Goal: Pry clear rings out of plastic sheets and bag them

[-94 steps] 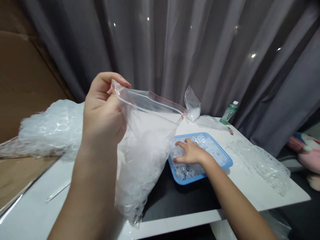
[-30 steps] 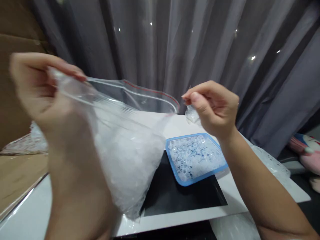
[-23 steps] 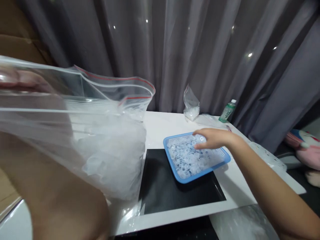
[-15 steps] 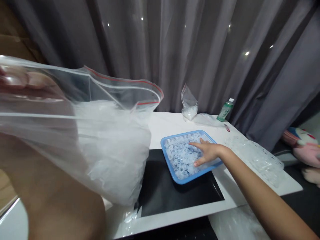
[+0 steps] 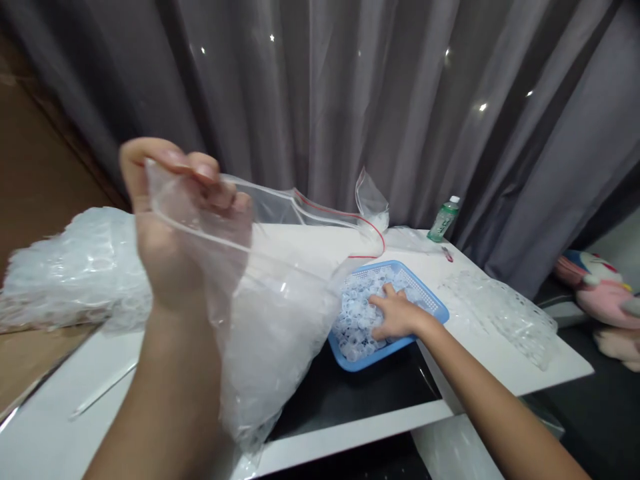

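Note:
My left hand (image 5: 170, 240) is raised with its fingers closed on the top edge of a clear zip-lock bag (image 5: 280, 320). The bag has a red seal line, its mouth gapes, and it bulges with whitish contents that I cannot make out one by one. Beyond its right side stands a shallow blue plastic basket (image 5: 375, 361) on a black mat (image 5: 345, 400). Many small translucent plastic pieces (image 5: 356, 310) fill the basket. My right hand (image 5: 397, 315) rests on these pieces, fingers apart and bent down among them. The bag hides part of the basket's left side.
A heap of clear plastic (image 5: 85, 267) lies at the left. At the back of the white table (image 5: 310, 237) stand a small zip-lock bag (image 5: 373, 203) and a green bottle (image 5: 443, 220). Clear perforated plastic sheets (image 5: 505, 313) lie at the right. A grey curtain (image 5: 320, 100) hangs behind.
My left hand and the bag have moved right and away from the camera, uncovering the plastic heap at left. My right hand has sunk onto the pieces, fingers more bent.

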{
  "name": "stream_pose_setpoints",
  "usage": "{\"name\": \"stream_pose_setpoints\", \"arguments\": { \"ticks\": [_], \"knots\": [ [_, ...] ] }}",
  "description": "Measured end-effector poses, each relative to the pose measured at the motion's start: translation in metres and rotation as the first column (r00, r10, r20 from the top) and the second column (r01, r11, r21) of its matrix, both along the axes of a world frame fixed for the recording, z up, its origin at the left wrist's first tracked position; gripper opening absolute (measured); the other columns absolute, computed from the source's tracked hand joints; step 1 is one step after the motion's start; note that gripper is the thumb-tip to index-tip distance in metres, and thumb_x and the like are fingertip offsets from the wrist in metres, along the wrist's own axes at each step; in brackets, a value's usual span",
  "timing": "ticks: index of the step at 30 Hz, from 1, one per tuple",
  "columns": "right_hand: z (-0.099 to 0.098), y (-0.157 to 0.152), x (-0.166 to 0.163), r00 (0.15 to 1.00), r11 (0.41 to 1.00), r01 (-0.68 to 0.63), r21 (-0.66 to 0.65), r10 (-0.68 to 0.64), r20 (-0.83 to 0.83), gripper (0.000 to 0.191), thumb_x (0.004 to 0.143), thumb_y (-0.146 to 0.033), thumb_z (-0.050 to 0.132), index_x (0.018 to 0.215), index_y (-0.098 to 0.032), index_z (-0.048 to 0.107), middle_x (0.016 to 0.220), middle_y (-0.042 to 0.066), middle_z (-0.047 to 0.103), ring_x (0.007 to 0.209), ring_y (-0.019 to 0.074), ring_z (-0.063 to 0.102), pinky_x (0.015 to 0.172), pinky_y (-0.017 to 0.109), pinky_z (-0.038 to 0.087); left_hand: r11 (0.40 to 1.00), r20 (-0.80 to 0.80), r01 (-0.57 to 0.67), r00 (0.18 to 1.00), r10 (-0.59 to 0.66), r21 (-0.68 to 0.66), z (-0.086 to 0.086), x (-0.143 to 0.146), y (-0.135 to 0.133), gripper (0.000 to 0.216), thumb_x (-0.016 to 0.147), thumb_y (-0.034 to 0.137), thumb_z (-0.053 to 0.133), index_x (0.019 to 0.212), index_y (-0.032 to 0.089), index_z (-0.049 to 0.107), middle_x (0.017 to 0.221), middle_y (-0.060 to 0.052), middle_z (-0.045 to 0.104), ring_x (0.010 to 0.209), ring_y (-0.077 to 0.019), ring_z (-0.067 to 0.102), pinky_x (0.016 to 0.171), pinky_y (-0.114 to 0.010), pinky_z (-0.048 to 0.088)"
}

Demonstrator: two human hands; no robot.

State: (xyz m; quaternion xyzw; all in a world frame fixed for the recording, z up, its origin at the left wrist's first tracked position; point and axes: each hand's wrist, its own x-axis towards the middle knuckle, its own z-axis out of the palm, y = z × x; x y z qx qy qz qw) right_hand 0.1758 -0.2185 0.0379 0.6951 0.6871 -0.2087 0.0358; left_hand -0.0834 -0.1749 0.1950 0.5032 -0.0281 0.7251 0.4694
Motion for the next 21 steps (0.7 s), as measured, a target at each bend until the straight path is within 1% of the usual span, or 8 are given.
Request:
{"name": "stream_pose_setpoints", "arguments": {
  "ticks": [2, 5, 8, 11, 13, 17, 19, 21],
  "knots": [
    [-0.004, 0.000, 0.001, 0.998, 0.996, -0.057, 0.071, 0.057, 0.000, 0.068, 0.057, -0.049, 0.070, 0.119, -0.025, 0.055, 0.125, 0.012, 0.037, 0.111, 0.0383, 0.043, 0.082, 0.040, 0.039, 0.999, -0.021, 0.043, 0.999, -0.043, 0.024, -0.004, 0.014, 0.000, 0.020, 0.065, 0.026, 0.079, 0.070, 0.021, 0.060, 0.068, 0.005, 0.052, 0.051, -0.0053, 0.038, 0.049, -0.018, 0.038],
    [-0.009, 0.000, 0.001, 0.989, 0.972, -0.146, 0.183, 0.147, 0.007, 0.043, 0.061, -0.040, 0.067, 0.100, -0.021, 0.063, 0.107, 0.008, 0.045, 0.094, 0.0257, 0.050, 0.082, 0.035, 0.038, 0.994, -0.102, 0.104, 0.990, -0.101, 0.033, -0.013, 0.027, 0.002, 0.014, 0.071, 0.023, 0.075, 0.075, 0.021, 0.062, 0.075, 0.003, 0.054, 0.057, -0.0047, 0.042, 0.055, -0.016, 0.040],
    [-0.012, 0.001, 0.000, 0.982, 0.949, -0.186, 0.254, 0.187, 0.018, 0.023, 0.064, -0.028, 0.061, 0.085, -0.018, 0.063, 0.093, 0.005, 0.048, 0.079, 0.0174, 0.050, 0.075, 0.028, 0.038, 0.991, -0.225, 0.105, 0.971, -0.085, 0.079, -0.021, 0.027, 0.004, 0.010, 0.075, 0.021, 0.071, 0.079, 0.019, 0.062, 0.082, 0.001, 0.056, 0.064, -0.0050, 0.047, 0.062, -0.017, 0.044],
    [-0.011, 0.003, -0.001, 0.977, 0.923, -0.196, 0.333, 0.213, -0.017, 0.011, 0.062, -0.019, 0.056, 0.073, -0.017, 0.059, 0.083, 0.003, 0.048, 0.071, 0.0146, 0.047, 0.067, 0.025, 0.036, 0.992, -0.270, 0.067, 0.962, -0.036, 0.108, -0.023, 0.022, 0.006, 0.009, 0.077, 0.020, 0.069, 0.082, 0.019, 0.061, 0.085, 0.000, 0.057, 0.064, -0.0049, 0.048, 0.063, -0.018, 0.044],
    [-0.008, 0.005, 0.000, 0.968, 0.894, -0.180, 0.410, 0.235, -0.086, 0.008, 0.061, -0.016, 0.053, 0.068, -0.017, 0.055, 0.080, 0.003, 0.047, 0.070, 0.0141, 0.047, 0.066, 0.024, 0.036, 0.995, -0.266, 0.042, 0.964, -0.017, 0.089, -0.023, 0.020, 0.009, 0.011, 0.076, 0.021, 0.070, 0.081, 0.019, 0.061, 0.085, 0.001, 0.056, 0.063, -0.0047, 0.047, 0.061, -0.018, 0.044],
    [0.005, 0.013, 0.004, 0.949, 0.840, -0.044, 0.541, 0.204, -0.240, 0.007, 0.059, -0.016, 0.053, 0.066, -0.017, 0.050, 0.078, 0.002, 0.048, 0.073, 0.0149, 0.048, 0.069, 0.025, 0.038, 0.999, -0.257, 0.023, 0.966, -0.013, 0.034, -0.021, 0.018, 0.013, 0.014, 0.074, 0.027, 0.072, 0.077, 0.021, 0.060, 0.083, 0.002, 0.054, 0.060, -0.0042, 0.045, 0.055, -0.016, 0.041],
    [0.010, 0.018, 0.006, 0.939, 0.823, 0.003, 0.568, 0.194, -0.286, 0.008, 0.058, -0.017, 0.054, 0.064, -0.018, 0.048, 0.075, 0.001, 0.049, 0.071, 0.0152, 0.047, 0.070, 0.026, 0.038, 1.000, -0.268, 0.010, 0.963, -0.003, 0.023, -0.021, 0.019, 0.013, 0.013, 0.074, 0.027, 0.072, 0.076, 0.022, 0.060, 0.083, 0.002, 0.054, 0.059, -0.0042, 0.045, 0.054, -0.017, 0.040],
    [0.012, 0.023, 0.009, 0.922, 0.820, 0.029, 0.572, 0.200, -0.332, 0.009, 0.057, -0.019, 0.054, 0.061, -0.018, 0.047, 0.073, 0.001, 0.050, 0.071, 0.0156, 0.047, 0.070, 0.027, 0.038, 1.000, -0.280, -0.006, 0.960, 0.011, 0.019, -0.021, 0.019, 0.011, 0.011, 0.076, 0.026, 0.070, 0.077, 0.022, 0.060, 0.084, 0.002, 0.054, 0.059, -0.0046, 0.045, 0.055, -0.017, 0.041]
  ]
}}
